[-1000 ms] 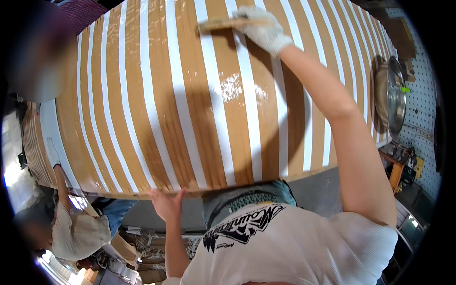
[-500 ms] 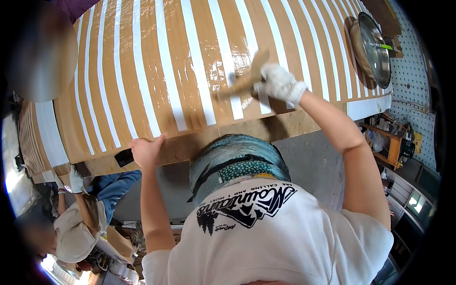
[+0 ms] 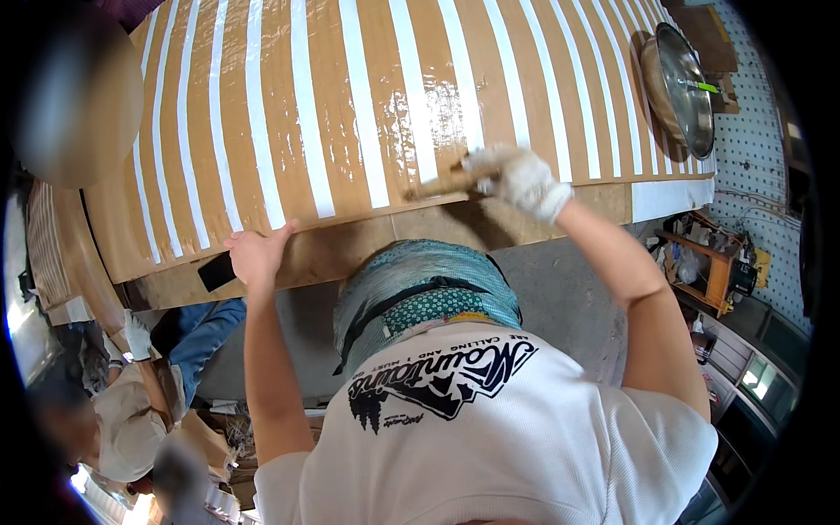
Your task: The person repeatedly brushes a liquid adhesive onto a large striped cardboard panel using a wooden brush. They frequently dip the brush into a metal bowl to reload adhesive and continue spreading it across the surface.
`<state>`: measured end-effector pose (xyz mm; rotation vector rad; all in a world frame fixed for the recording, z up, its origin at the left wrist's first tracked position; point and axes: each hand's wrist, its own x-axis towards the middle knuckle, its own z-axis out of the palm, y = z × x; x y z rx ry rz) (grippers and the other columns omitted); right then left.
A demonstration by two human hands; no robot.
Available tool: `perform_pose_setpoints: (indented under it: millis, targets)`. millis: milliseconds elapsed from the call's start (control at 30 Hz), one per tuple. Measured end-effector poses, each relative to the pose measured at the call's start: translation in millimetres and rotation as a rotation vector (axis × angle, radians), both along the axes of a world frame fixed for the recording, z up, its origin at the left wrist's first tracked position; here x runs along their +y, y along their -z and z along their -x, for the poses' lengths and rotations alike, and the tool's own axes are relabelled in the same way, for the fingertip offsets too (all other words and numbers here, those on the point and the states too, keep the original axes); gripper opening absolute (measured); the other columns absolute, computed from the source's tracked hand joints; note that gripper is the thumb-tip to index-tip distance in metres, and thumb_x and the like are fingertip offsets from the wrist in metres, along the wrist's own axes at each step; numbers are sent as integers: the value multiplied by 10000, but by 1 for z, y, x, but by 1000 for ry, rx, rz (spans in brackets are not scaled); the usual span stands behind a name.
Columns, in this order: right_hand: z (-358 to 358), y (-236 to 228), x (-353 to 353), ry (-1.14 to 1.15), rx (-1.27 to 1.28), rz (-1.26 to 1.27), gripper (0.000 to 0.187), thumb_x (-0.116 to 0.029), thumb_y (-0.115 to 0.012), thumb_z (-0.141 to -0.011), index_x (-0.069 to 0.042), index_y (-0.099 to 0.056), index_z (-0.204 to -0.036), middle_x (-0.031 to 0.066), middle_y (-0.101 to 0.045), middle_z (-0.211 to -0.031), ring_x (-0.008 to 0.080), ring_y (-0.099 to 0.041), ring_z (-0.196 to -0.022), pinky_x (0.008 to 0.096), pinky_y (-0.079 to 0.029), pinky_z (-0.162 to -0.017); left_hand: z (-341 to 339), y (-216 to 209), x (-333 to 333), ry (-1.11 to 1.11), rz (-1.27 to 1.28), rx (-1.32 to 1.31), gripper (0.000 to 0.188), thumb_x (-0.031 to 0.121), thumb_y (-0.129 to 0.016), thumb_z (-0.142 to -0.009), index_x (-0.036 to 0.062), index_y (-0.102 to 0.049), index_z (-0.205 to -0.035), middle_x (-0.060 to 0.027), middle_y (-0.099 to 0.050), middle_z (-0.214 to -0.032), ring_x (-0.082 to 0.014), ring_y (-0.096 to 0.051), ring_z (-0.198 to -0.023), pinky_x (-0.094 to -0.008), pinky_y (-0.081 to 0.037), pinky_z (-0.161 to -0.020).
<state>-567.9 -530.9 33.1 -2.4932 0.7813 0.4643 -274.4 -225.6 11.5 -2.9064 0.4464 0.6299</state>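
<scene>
A broad sheet striped brown and white covers the table, its brown bands glossy and wet-looking. My right hand, in a white knit glove, is closed round a tan wooden brush. Motion blurs the brush, which lies low over the sheet's near edge; whether it touches is hard to tell. My bare left hand rests at the near edge farther left, thumb spread to the right and fingers over the border. Beside it, a flat black rectangle lies on the table's wooden border.
A large metal bowl with a green-handled tool stands tilted-looking at the far right. Beyond it rises a pale pegboard wall. At the lower left a co-worker's gloved hand is at another striped table. An orange-brown shelf stands right of me.
My right hand has swept the brush toward me, from over the stripes down to the sheet's near edge. My left hand stays at the edge; the whole view has shifted slightly.
</scene>
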Motion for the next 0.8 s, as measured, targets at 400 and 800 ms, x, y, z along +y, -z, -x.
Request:
perform_pose_setpoints:
  millis: [400, 800]
  targets:
    - [-41, -34, -25, 11, 99, -63, 334, -266, -765, -754, -104, -658, -1026, 127, -647, -1007, 340, -623, -958, 424, -496, -844, -2, -1, 2, -7, 53, 26, 1161, 728, -752, -610, -208, -463, -1233, -353, -517, -1283, -431, -546, -1181, -445, -492, -944]
    - [-241, -17, -243, 263, -364, 298, 382, -219, -723, -819, -54, -583, -1134, 202, -653, -1053, 392, -605, -1038, 471, -483, -887, -6, -4, -9, -52, -88, 116, 1291, 784, -675, -642, -212, -314, -1380, -352, -344, -1466, -415, -273, -1430, -392, -244, -1190]
